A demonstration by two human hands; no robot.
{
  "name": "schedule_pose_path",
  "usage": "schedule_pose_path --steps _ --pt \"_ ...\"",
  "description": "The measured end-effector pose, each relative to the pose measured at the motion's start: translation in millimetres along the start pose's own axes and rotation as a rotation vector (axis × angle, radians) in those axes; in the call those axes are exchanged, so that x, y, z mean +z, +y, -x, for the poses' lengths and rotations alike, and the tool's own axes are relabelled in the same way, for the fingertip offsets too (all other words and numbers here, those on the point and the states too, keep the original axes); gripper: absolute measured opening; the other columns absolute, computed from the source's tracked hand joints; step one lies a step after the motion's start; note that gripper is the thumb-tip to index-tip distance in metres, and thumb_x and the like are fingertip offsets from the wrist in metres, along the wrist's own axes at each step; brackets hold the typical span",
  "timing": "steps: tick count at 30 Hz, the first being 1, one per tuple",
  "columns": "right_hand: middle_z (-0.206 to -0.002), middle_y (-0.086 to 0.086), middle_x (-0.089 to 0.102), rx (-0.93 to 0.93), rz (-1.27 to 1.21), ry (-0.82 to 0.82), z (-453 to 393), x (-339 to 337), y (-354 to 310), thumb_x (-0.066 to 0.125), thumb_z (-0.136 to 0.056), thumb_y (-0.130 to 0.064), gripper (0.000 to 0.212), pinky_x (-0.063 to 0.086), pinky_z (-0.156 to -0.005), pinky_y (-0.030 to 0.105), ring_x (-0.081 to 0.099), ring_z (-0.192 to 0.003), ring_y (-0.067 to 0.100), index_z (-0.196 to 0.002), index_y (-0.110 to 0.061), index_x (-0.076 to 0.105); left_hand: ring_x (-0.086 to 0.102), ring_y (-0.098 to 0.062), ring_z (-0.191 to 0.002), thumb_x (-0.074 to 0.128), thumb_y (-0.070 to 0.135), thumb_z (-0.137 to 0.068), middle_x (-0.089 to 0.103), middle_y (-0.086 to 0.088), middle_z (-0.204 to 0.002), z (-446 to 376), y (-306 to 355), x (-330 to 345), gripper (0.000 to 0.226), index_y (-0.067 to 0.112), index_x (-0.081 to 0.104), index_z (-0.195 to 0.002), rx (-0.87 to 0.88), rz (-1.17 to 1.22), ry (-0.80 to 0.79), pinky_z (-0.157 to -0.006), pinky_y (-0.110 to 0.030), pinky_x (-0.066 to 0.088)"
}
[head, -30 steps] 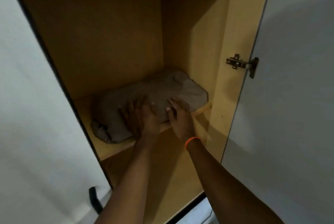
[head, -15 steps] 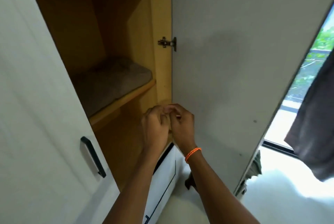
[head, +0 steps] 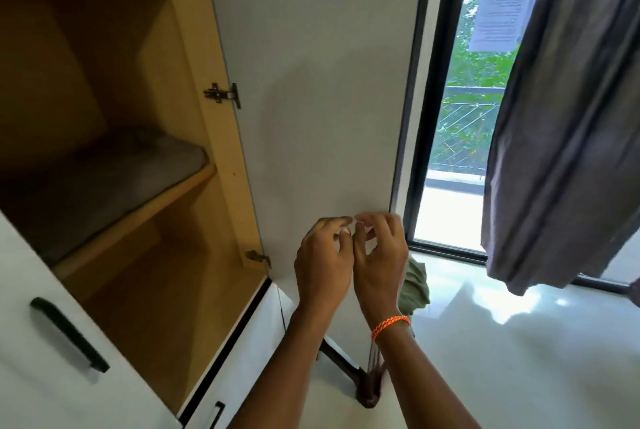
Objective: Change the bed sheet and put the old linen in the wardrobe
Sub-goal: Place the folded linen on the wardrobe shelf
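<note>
The old grey linen (head: 114, 179) lies folded on the middle shelf (head: 138, 217) of the open wardrobe, at the left. My left hand (head: 323, 262) and my right hand (head: 379, 255) hover side by side in front of the wardrobe's open right door (head: 311, 82), well to the right of the shelf. Their fingers are loosely curled, the fingertips nearly meet, and neither hand holds anything. An orange band circles my right wrist.
The wardrobe's white left door (head: 52, 376) with a black handle (head: 69, 335) stands open at lower left. A window (head: 460, 117) and a dark curtain (head: 561, 117) fill the right. A green cloth (head: 417, 285) and a dark wooden piece (head: 349, 373) lie on the shiny floor.
My hands left the grey linen on the shelf and drew back to the right, coming together in front of the right door. My view swung right toward the window.
</note>
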State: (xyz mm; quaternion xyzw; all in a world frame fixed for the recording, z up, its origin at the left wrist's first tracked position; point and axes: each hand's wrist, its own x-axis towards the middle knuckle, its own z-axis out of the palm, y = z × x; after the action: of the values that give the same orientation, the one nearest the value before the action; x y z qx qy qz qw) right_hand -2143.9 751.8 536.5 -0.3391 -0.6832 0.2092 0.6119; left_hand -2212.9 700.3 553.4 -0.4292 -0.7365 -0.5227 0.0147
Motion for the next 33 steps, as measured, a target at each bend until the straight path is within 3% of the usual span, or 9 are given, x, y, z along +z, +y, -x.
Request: schedule_pose_path --steps 4,8,12,15,20,23,25,28,33 --pt "-0.125 0.002 0.05 0.058 0.055 0.127 -7 -20 17 0.072 -0.098 -0.021 0.034 0.055 -0.088 0.032 0.055 -0.112 0.017 -0.13 -0.019 0.059 0.069 -0.006 -0.108 0.057 0.03 -0.108 0.074 0.009 -0.125 9 15 24 0.028 0.026 0.073 -0.13 -0.009 0.085 0.005 -0.088 -0.024 0.06" --pt "-0.137 -0.002 0.057 0.136 -0.136 -0.009 -8 -21 22 0.069 -0.101 -0.019 0.05 0.051 -0.107 0.04 0.056 -0.129 0.012 -0.147 -0.018 0.049 0.067 0.0 -0.105 0.056 0.029 -0.109 0.074 0.011 -0.126 15 19 29 0.029 0.028 0.071 -0.133 -0.023 0.12 -0.012 -0.083 -0.012 0.053" --pt "-0.128 -0.008 0.061 0.271 -0.269 0.009 4 -11 9 0.063 -0.103 -0.017 0.036 0.054 -0.1 0.04 0.06 -0.121 0.012 -0.138 -0.02 0.056 0.069 -0.002 -0.11 0.057 0.03 -0.108 0.073 0.012 -0.129 21 16 19 0.03 0.029 0.07 -0.135 -0.051 0.187 -0.018 -0.089 -0.024 0.061" --pt "-0.11 0.0 0.065 0.267 -0.356 0.072 15 -8 -6 0.053 -0.108 -0.02 0.019 0.054 -0.087 0.045 0.063 -0.103 0.019 -0.124 -0.016 0.062 0.07 0.0 -0.107 0.055 0.019 -0.109 0.072 0.011 -0.128 28 7 1 0.03 0.027 0.07 -0.133 -0.044 0.206 0.023 -0.09 -0.029 0.063" --pt "-0.075 -0.005 0.055 0.272 -0.426 -0.056 55 10 -49 0.061 -0.105 -0.031 0.018 0.05 -0.073 0.039 0.054 -0.074 0.014 -0.122 -0.025 0.065 0.074 -0.006 -0.099 0.059 0.015 -0.106 0.078 0.011 -0.11 44 -22 -55 0.023 0.022 0.077 -0.119 -0.192 0.245 0.282 -0.086 -0.038 0.065" --pt "-0.074 -0.008 0.062 0.295 -0.524 -0.266 82 32 -77 0.068 -0.098 -0.041 0.025 0.05 -0.068 0.029 0.055 -0.069 0.011 -0.119 -0.027 0.072 0.074 -0.004 -0.098 0.062 0.014 -0.103 0.078 0.01 -0.105 58 -37 -100 0.021 0.018 0.078 -0.117 -0.222 0.232 0.427 -0.086 -0.034 0.064" --pt "-0.077 -0.005 0.067 0.272 -0.554 -0.404 100 51 -98 0.068 -0.099 -0.044 0.02 0.05 -0.063 0.033 0.057 -0.067 0.017 -0.106 -0.028 0.076 0.073 -0.001 -0.097 0.062 0.016 -0.104 0.078 0.012 -0.104 65 -48 -133 0.021 0.02 0.078 -0.117 -0.21 0.227 0.515 -0.084 -0.026 0.062" --pt "-0.07 -0.007 0.062 0.284 -0.596 -0.495 121 80 -124 0.057 -0.108 -0.035 0.025 0.048 -0.059 0.026 0.057 -0.061 0.014 -0.095 -0.021 0.073 0.071 0.001 -0.102 0.061 0.017 -0.105 0.076 0.012 -0.108 74 -69 -170 0.021 0.021 0.074 -0.121 -0.177 0.253 0.594 -0.083 -0.013 0.057" --pt "-0.067 -0.002 0.059 0.256 -0.617 -0.605 137 115 -142 0.052 -0.109 -0.035 0.029 0.052 -0.058 0.026 0.058 -0.058 0.019 -0.091 -0.016 0.066 0.073 -0.002 -0.092 0.075 0.03 -0.095 0.077 0.008 -0.105 74 -106 -209 0.023 0.019 0.077 -0.115 -0.174 0.029 0.675 -0.081 -0.016 0.06"
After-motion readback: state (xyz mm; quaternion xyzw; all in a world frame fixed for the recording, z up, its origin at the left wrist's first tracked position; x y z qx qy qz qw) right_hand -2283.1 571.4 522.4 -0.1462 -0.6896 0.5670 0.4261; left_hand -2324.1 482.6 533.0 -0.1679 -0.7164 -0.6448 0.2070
